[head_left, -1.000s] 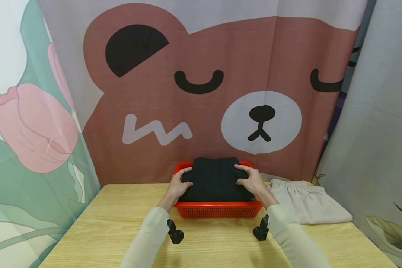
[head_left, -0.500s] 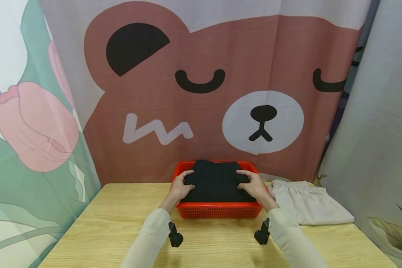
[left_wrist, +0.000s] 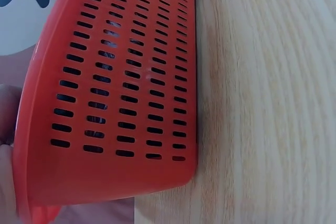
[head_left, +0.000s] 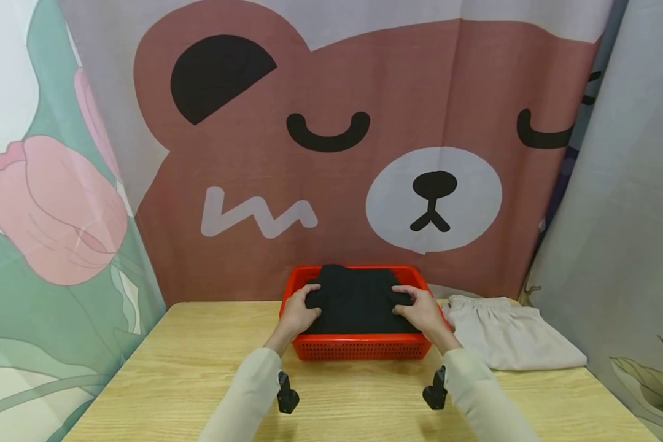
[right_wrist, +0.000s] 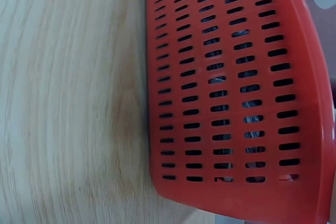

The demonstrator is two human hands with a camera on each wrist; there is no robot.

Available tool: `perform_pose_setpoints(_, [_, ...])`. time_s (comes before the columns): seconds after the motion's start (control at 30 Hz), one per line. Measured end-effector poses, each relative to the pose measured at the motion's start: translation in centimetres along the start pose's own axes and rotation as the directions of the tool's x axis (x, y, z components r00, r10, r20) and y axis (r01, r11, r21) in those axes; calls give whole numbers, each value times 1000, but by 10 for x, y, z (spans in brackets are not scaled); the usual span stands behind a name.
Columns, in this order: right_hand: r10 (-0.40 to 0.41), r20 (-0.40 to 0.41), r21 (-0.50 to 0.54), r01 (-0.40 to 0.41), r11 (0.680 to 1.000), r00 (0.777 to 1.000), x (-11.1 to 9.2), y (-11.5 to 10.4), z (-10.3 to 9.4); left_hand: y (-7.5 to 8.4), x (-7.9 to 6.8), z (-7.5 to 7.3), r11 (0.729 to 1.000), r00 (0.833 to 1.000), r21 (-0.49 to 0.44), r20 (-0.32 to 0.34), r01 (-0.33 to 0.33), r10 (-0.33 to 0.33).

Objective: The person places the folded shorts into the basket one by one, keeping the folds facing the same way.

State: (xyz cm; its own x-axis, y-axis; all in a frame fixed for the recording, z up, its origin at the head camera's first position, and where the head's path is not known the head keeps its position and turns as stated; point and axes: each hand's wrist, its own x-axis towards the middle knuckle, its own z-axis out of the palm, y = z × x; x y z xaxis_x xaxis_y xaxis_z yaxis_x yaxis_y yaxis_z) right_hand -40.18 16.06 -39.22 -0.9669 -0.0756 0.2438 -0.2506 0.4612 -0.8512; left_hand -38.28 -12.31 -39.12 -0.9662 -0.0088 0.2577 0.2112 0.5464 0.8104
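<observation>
A folded black cloth (head_left: 359, 301) lies in a red plastic basket (head_left: 361, 350) at the table's far side, filling most of its opening. My left hand (head_left: 297, 313) holds the cloth by its left side, thumb and index fingertip on top of it. Mirroring that, my right hand (head_left: 424, 312) holds the right side, with thumb and index finger spread over the cloth. The remaining fingers are mostly hidden. In the left wrist view, the basket's slotted wall (left_wrist: 126, 87) fills the middle; the right wrist view shows the same wall (right_wrist: 226, 93), dark contents behind its slots.
A beige garment (head_left: 514, 334) with a gathered waistband lies folded on the wooden table (head_left: 210, 368), right of the basket. Behind the table hangs a curtain (head_left: 254, 264) printed with a bear. Black wrist mounts (head_left: 287, 393) project from both sleeves.
The black cloth has sunk lower into the basket, and both hands have moved down with it. More of the basket's back rim shows now. The beige garment has stayed put.
</observation>
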Motion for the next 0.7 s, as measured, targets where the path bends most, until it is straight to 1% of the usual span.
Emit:
perform_pose_setpoints(0.17, [-63,-34,-128,58,990,997,0,2,4,-1,0,2,995,999,84,-7,-45,45])
perform_pose_setpoints(0.3, [-106,-28,-211,98,972,994,-1,1,6,0,-1,3,990,998,130,9,-60,59])
perform_pose_setpoints(0.4, [-140,-22,-244,131,961,990,-2,0,7,0,-2,4,988,999,145,23,-51,48])
perform_pose_setpoints(0.5, [-171,-23,-273,158,949,985,-5,0,9,1,-3,7,984,998,171,37,-57,51])
perform_pose_setpoints(0.7, [-220,3,-355,207,912,976,-7,-2,13,3,-5,11,966,996,243,39,-92,85])
